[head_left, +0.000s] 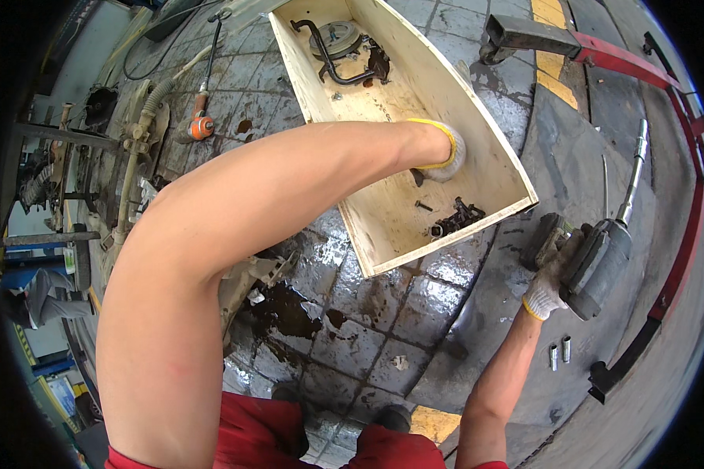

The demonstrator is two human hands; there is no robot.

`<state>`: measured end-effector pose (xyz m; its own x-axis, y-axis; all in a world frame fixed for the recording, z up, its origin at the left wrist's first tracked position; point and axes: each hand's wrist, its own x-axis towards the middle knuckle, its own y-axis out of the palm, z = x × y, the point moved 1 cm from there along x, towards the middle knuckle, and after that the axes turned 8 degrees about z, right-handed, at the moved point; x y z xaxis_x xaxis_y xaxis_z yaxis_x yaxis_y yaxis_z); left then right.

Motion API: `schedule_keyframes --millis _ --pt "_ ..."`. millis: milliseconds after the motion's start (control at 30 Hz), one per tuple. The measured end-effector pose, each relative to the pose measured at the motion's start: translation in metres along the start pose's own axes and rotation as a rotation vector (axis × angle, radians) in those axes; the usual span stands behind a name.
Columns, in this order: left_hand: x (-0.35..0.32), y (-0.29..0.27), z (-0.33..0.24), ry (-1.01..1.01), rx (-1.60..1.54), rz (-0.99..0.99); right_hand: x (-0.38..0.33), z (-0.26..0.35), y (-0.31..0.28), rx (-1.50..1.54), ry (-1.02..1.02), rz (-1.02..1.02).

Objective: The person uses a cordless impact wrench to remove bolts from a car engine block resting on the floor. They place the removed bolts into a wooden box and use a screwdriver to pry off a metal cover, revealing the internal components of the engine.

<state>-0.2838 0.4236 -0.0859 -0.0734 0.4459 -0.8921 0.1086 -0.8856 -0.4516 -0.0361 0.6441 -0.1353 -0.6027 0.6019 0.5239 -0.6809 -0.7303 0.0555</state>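
The right hand (pixel 546 289), in a white knitted work glove with a yellow cuff, is closed around the dark grey, grease-stained pneumatic impact wrench (pixel 594 262), which sits low over the wet, oil-stained paved floor (pixel 368 344) at the person's right. A silver air hose fitting (pixel 632 184) runs from the tool's far end toward the top of the view. The gloved fingers wrap the near end of the body; the exact grip on handle or trigger cannot be told.

The left hand (pixel 440 152), gloved alike, reaches down into the shallow, open pale plywood crate (pixel 477 117). It rests on or just above the crate floor, near the small cluster of dark bolts and nuts (pixel 457 216) in the crate's near corner. Whether its fingers are closed on anything cannot be told, as the palm faces away.

Judgement on handling: the wrench appears a heavy, rigid metal tool, and its oily casing is likely slippery. It is best taken around the main body or handle, not by the hose, which would pull stiffly to one side. The loose fasteners look small, hard and greasy, and likely need a pinch grip.

Other items noted: a round metal hub part with a bent black bar (pixel 336 43) at the crate's far end; two small silver sockets (pixel 559 353) on the floor near the right forearm; a red steel frame (pixel 680 234) along the right edge; an orange-handled tool (pixel 201 125) at the upper left.
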Motion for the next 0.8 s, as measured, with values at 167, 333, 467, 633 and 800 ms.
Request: schedule_keyframes --millis 167,333,467,633,800 --pt "0.034 0.005 0.003 0.086 -0.014 -0.163 -0.001 -0.009 -0.013 -0.432 -0.083 0.006" --pt "0.026 0.029 0.012 0.119 0.295 -0.208 -0.002 -0.007 -0.007 -0.617 -0.09 0.006" --pt "0.029 0.018 0.013 0.021 0.116 -0.215 -0.003 -0.014 -0.016 -0.468 -0.072 0.027" --pt "0.07 0.076 0.037 0.042 0.144 -0.32 -0.02 -0.024 -0.01 -0.168 0.129 0.081" --pt "0.072 0.051 0.034 -0.016 0.148 -0.115 -0.03 -0.048 -0.029 -0.098 0.09 0.234"
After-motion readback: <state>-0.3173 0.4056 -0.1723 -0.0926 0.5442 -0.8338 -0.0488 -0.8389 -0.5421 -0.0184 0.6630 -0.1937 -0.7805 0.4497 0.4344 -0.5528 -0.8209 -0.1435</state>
